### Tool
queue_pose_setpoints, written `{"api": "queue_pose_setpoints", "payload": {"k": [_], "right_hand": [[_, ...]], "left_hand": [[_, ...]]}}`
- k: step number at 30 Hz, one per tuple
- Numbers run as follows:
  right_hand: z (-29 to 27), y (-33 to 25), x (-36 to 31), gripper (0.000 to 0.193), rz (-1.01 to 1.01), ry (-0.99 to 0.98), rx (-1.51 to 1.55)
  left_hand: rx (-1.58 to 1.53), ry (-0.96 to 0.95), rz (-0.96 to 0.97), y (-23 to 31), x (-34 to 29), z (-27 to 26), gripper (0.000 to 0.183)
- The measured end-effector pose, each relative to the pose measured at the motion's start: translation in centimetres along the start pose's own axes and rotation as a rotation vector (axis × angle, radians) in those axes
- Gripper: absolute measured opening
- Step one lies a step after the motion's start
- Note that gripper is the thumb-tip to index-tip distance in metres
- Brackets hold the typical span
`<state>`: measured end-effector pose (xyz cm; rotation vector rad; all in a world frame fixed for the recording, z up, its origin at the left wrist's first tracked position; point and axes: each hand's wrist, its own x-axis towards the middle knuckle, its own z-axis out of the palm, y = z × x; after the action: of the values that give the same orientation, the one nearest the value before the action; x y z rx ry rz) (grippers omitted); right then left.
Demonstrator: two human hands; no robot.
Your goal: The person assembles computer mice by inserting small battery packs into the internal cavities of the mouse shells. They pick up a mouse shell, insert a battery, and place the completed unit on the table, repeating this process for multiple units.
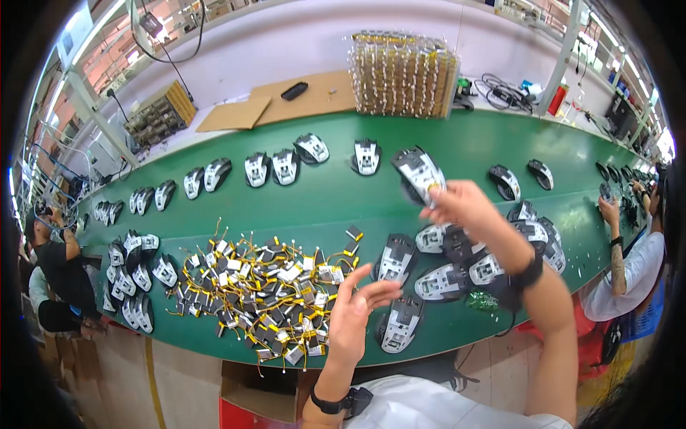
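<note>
Over the green bench, my right hand [463,207] grips the lower end of a computer mouse shell [416,169], white and grey with dark sides; both look slightly blurred. Empty, my left hand [354,314] is raised with its fingers apart. It is between a large heap of small battery packs [264,286] with yellow tape and thin wires and a mouse shell [396,259] lying on the bench. Another shell [400,325] lies nearer to me. Below my right forearm sits a group of mouse shells [441,282], partly covered by the arm.
Mouse shells [286,166] form a row along the green bench [300,207]. More shells [141,275] are piled at left. Behind stand a stack of clear trays [404,75] and cardboard [314,96]. One co-worker [629,268] sits at right, another [57,264] at far left.
</note>
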<state>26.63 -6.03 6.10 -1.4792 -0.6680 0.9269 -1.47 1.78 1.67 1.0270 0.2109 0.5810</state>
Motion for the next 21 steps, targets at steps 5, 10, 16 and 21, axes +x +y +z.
{"api": "queue_pose_setpoints", "payload": {"k": [5,10,16,21], "right_hand": [[-11.7,1.4,7.8,0.042,0.390,0.029,-0.559],[-13.8,-2.1,9.9,0.057,0.955,-0.078,-1.112],[0.8,0.4,21.6,0.072,0.040,0.291,-1.246],[7.6,4.8,23.9,0.081,0.041,0.374,-1.371]], "left_hand": [[-0.007,0.034,0.010,-0.5,-1.4,-1.4,0.051],[0.021,0.092,0.018,0.2,-3.1,-2.8,0.044],[0.072,0.134,0.101,1.7,-4.4,-3.7,0.037],[0.136,0.129,0.163,2.8,-5.6,-2.9,0.036]]}}
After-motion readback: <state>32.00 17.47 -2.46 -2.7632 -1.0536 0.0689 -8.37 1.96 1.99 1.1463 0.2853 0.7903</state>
